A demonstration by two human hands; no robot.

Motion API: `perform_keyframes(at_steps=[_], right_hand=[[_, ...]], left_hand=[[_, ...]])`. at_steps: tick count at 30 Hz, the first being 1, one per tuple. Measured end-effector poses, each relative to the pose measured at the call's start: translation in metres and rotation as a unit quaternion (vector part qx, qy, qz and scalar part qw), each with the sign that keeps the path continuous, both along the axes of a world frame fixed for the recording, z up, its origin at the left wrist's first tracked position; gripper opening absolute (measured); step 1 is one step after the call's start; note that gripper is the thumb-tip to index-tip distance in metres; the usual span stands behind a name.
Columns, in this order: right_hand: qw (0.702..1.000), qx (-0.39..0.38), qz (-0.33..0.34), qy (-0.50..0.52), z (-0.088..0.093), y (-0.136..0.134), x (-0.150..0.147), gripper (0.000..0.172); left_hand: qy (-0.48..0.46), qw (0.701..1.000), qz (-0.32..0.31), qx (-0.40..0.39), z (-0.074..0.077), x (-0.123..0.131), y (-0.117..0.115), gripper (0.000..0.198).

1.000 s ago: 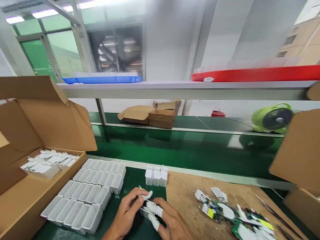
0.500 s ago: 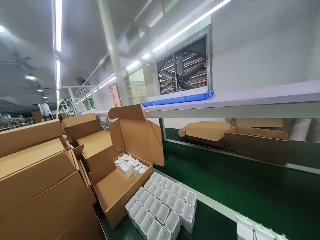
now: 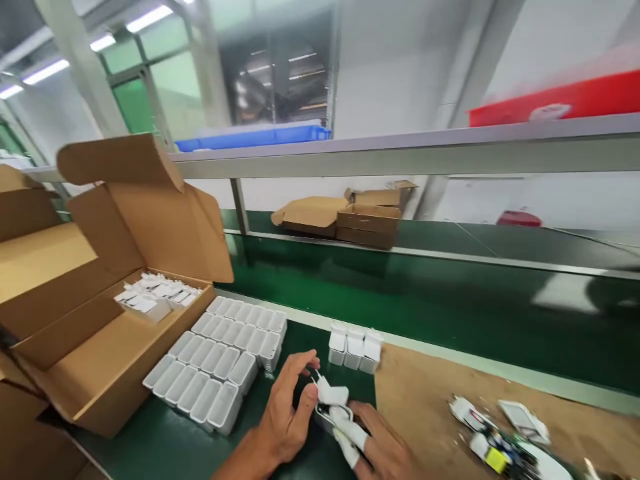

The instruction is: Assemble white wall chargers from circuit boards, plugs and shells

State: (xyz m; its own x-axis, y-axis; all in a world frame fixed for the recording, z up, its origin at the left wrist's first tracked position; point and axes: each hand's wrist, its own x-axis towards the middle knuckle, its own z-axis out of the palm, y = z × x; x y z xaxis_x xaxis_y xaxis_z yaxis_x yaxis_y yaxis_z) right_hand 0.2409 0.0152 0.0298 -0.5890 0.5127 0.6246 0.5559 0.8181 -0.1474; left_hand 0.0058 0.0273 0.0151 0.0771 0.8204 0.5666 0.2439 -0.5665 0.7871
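Just above the green bench, my right hand (image 3: pixel 383 443), with white covers on some fingers, is closed around a small white plastic case (image 3: pixel 333 400). A flap-like white piece and a thin white strand stand up from the case's top. My left hand (image 3: pixel 287 413) is at the case's left side, thumb and fingers apart and curved, with the thumb tip close to the strand. Whether it touches the case I cannot tell. Beyond my hands stands a short row of lidded white cases (image 3: pixel 354 348). Left of them, open white cases (image 3: pixel 213 360) stand packed in rows.
An open cardboard box (image 3: pixel 95 373) at left holds several white parts (image 3: pixel 155 293). Brown paper (image 3: pixel 425 380) at right carries loose white parts and a yellow-marked component (image 3: pixel 497 460). Behind runs a green belt (image 3: pixel 310 273) below a shelf (image 3: pixel 390 150) with blue (image 3: pixel 255 139) and red bins (image 3: pixel 560 100).
My view has swung right and down. Both hands have come into view with a white case. The paper, loose parts and red bin now show at right.
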Motion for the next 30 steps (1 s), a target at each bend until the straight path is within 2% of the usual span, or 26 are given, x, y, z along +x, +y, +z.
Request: perform_keyframes(at_steps=[3,6,9,12,14,17,20,23,26,30], right_hand=[[0.999,-0.044,-0.004,-0.017,0.009,-0.006,-0.009,0.047],[0.998,-0.07,0.004,0.007,0.009,-0.008,-0.006,0.05],[0.994,-0.104,-0.012,0.021,0.004,-0.009,-0.004,0.052],[0.99,-0.138,-0.019,0.002,-0.003,-0.01,-0.008,0.046],[0.99,-0.139,-0.021,-0.009,-0.008,-0.011,-0.012,0.046],[0.993,-0.117,-0.026,-0.017,-0.015,-0.011,-0.012,0.057],[0.996,-0.087,-0.021,-0.02,-0.021,-0.011,-0.009,0.059],[0.995,-0.092,-0.025,0.027,-0.024,-0.011,-0.007,0.055],[0.989,-0.122,-0.032,0.082,-0.019,-0.012,-0.008,0.051],[0.981,-0.172,-0.011,0.091,-0.01,-0.012,-0.013,0.039]], left_hand=[[0.044,0.997,-0.047,0.039,0.004,0.0,-0.003,0.043],[0.063,0.995,-0.042,0.06,0.005,-0.001,-0.006,0.043],[0.073,0.994,-0.03,0.078,0.006,-0.004,-0.007,0.045],[0.095,0.99,-0.061,0.085,0.006,-0.002,-0.007,0.044],[0.108,0.988,-0.072,0.08,0.004,0.003,-0.007,0.04],[0.099,0.992,-0.054,0.063,0.001,0.011,-0.008,0.033],[0.084,0.995,-0.045,0.019,-0.001,0.014,-0.01,0.034],[0.062,0.993,-0.019,-0.1,-0.002,0.014,-0.013,0.046],[0.045,0.978,0.002,-0.204,0.0,0.014,-0.016,0.056],[0.037,0.971,0.001,-0.236,0.006,0.014,-0.017,0.06]])
